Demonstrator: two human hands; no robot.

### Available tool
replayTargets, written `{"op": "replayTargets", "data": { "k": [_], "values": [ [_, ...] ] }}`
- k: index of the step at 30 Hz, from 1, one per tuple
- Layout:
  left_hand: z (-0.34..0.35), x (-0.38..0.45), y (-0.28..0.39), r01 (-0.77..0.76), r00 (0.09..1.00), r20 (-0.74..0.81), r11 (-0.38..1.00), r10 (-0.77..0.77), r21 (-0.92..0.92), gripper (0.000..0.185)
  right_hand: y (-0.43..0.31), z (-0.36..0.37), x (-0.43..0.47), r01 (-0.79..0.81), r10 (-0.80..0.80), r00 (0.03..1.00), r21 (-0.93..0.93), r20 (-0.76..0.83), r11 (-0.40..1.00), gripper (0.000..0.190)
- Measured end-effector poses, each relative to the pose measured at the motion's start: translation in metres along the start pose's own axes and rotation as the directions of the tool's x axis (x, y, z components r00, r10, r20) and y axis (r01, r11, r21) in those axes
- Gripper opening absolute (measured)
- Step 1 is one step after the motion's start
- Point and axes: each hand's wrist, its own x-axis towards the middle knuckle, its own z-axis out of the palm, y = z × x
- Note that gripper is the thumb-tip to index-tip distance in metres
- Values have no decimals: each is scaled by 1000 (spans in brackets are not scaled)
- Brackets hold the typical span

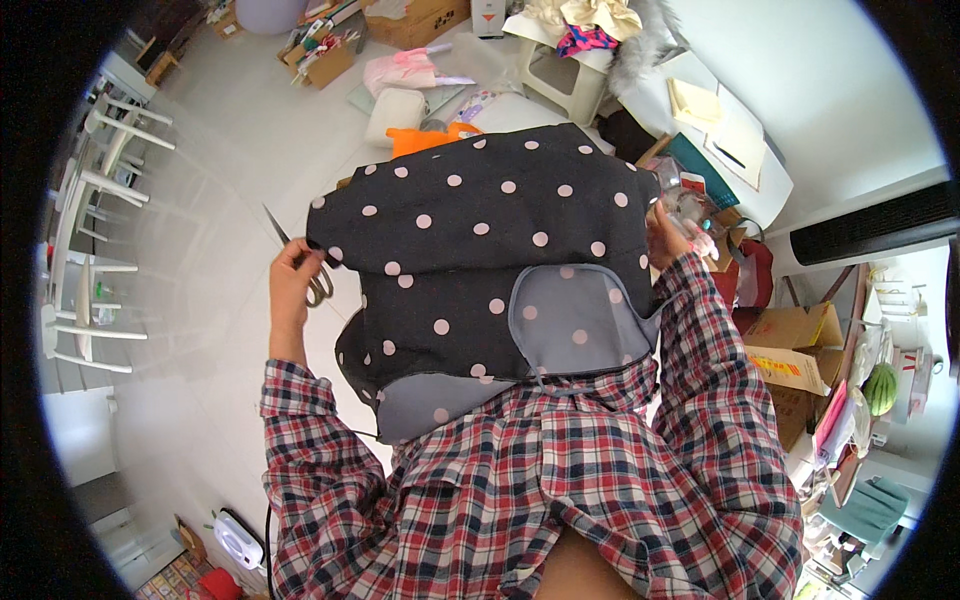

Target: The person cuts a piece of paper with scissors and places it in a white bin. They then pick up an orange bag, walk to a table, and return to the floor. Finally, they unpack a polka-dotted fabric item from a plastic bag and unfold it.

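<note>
A black polka-dot cloth [450,247] with pale dots is spread out in front of my body, held up by its sides. Two turned-over parts show a grey reverse [562,330], one bordered with grey binding and a thin strap. My left hand [291,271] grips a pair of scissors [321,289], blades pointing up and away, handles below the fingers. Its fingertips also meet the cloth's left edge. On the opposite side my right hand [666,234] holds the cloth's right edge, the fingers partly hidden behind it.
Beyond the cloth are an orange bag [427,140], a white stool [559,75] piled with cloth, and cardboard boxes [409,22]. A white table [757,187] with papers is at far right, above an open carton [795,337]. White chairs [112,184] line the left.
</note>
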Motion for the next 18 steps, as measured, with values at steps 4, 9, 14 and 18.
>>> {"op": "replayTargets", "data": {
  "k": [4,9,14,18],
  "values": [
    [-18,42,42,-157,981,-105,987,160,44,9,-39,18,5,254,-264,961,-116,-79,960,16],
    [-30,114,99,-315,922,-206,944,329,100,19,-81,43,-15,389,-404,913,-433,62,813,15],
    [-28,166,148,-368,880,-188,876,436,312,20,-88,52,-29,384,-398,909,-627,127,678,25],
    [-24,190,161,-417,841,-223,853,493,314,17,-82,42,-21,125,-238,965,-612,-106,781,50]
  ]
}}
